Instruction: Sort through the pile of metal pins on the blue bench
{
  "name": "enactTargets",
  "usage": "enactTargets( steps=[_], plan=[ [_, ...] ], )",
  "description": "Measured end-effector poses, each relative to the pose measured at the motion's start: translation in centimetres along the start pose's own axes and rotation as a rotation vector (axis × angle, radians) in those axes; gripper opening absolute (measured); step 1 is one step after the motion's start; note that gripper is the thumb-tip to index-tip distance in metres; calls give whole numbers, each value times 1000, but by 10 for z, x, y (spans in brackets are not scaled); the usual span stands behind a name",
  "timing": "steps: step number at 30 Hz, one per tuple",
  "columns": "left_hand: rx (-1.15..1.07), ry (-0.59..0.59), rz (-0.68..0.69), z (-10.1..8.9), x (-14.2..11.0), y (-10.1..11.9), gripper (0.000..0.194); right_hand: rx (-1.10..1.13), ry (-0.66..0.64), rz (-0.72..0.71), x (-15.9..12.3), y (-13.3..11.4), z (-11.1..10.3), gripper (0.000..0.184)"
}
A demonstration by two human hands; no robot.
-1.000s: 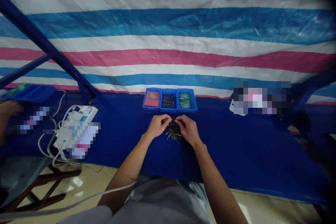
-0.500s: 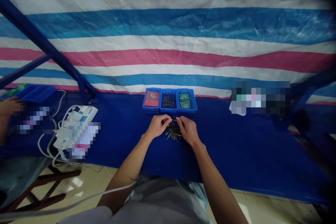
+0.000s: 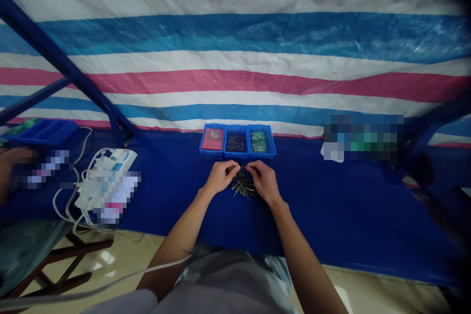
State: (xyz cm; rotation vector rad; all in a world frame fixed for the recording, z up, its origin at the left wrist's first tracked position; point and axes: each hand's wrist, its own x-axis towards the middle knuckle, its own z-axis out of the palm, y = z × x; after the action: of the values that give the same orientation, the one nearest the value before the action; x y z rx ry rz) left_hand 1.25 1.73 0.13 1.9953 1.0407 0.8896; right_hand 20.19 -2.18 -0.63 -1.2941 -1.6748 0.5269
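Observation:
My left hand and my right hand face each other above the blue table, fingertips pinched close together. Between them runs a thin metal screw, gripped at one end by each hand; its details are too small to make out. Just below the fingers lies a loose pile of long, thin screws, some brassy and some dark. Behind the hands stand three joined blue bins: the left bin has a red packet, the middle bin dark screws, the right bin small pale pieces with green.
White power strips with tangled cables lie on the left of the blue table. Farther left, a co-worker's hand is near another blue tray. Pixelated items are at the back right. A striped sheet hangs behind.
The fingertips of my right hand have shifted slightly to the left, nearer my left hand. The co-worker's hand at far left has moved a little. The pile and bins stay put.

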Motion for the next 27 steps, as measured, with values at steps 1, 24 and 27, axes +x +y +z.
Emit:
enactTargets(
  steps=[1, 24, 27],
  plan=[
    [-1, -2, -1, 0, 0, 0, 28, 7, 8, 1, 0, 0, 0, 17],
    [35, -92, 28, -1, -1, 1, 26, 50, -35, -16, -3, -8, 8, 17],
    [38, -83, 31, 0, -1, 2, 26, 2, -33, 0, -4, -8, 8, 20]
  ],
)
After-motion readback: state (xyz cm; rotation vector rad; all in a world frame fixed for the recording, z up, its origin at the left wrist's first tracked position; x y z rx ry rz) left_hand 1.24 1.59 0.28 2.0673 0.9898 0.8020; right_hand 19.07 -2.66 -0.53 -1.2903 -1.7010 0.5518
